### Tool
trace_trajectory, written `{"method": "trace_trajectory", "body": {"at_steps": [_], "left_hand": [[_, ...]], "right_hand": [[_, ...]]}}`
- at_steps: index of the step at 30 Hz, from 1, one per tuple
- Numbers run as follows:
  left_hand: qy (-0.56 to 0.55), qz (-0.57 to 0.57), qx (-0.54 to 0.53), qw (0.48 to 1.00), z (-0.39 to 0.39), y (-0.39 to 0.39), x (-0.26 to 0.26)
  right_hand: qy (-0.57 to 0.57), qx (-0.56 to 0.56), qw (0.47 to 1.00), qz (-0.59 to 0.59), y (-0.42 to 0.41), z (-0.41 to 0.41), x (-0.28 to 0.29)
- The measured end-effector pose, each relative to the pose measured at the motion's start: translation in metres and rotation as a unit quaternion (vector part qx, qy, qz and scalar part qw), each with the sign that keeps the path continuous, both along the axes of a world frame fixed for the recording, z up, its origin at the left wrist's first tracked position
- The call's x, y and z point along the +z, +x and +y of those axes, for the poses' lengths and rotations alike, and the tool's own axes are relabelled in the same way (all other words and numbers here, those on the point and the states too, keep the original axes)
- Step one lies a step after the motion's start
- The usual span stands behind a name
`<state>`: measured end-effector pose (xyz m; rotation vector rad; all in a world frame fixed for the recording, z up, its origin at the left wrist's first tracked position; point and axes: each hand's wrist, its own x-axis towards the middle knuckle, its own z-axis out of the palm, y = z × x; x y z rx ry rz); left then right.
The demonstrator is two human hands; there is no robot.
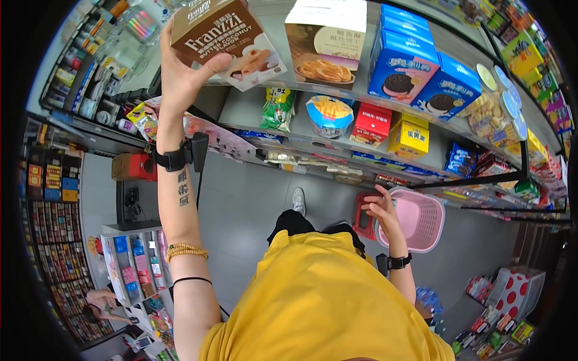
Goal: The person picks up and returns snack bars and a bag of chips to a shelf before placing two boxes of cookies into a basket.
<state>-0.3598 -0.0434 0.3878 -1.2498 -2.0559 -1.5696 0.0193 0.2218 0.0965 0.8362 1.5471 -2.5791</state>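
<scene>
My left hand grips a brown-and-white Franzzi biscuit box at its near left side, thumb across the front face and the other fingers mostly hidden. The box sits tilted at the left end of the upper shelf; whether it rests on the shelf I cannot tell. Right of it stands a brown-and-cream box with a picture of baked snacks. My right hand is raised with fingers apart and nothing in it. Below and beside it, a pink plastic basket with slotted walls and a red handle stands on the floor.
Blue Oreo boxes and clear lidded snack jars line the upper shelf. Lower down are a green snack bag, a blue tub, a red box and a yellow box. Another person is at a counter, lower left.
</scene>
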Motion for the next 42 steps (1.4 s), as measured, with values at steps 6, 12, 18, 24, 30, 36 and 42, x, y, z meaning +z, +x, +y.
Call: {"method": "trace_trajectory", "body": {"at_steps": [6, 12, 18, 24, 30, 36, 42], "left_hand": [[-0.097, -0.048, -0.067, 0.992, 0.022, -0.04, -0.01], [-0.173, -0.025, -0.078, 0.982, 0.026, -0.066, -0.017], [-0.147, -0.09, -0.135, 0.976, 0.029, -0.108, -0.032], [-0.152, -0.102, -0.163, 0.97, 0.04, -0.122, -0.032], [-0.154, -0.064, -0.17, 0.971, 0.042, -0.095, -0.03], [-0.165, -0.094, -0.145, 0.971, 0.039, -0.079, -0.032], [-0.131, -0.124, -0.19, 0.965, 0.039, -0.067, -0.022]], "right_hand": [[-0.007, -0.019, 0.999, -0.04, 0.007, -0.015, -0.019], [0.014, -0.027, 0.997, -0.07, 0.011, -0.033, -0.032], [0.006, -0.038, 0.996, -0.085, 0.019, -0.05, -0.04], [0.004, -0.056, 0.995, -0.079, 0.016, -0.057, -0.039], [0.004, -0.073, 0.996, -0.059, 0.009, -0.058, -0.037], [0.012, -0.076, 0.995, -0.057, 0.005, -0.047, -0.042], [0.024, -0.082, 0.995, -0.052, -0.012, -0.034, -0.034]]}}
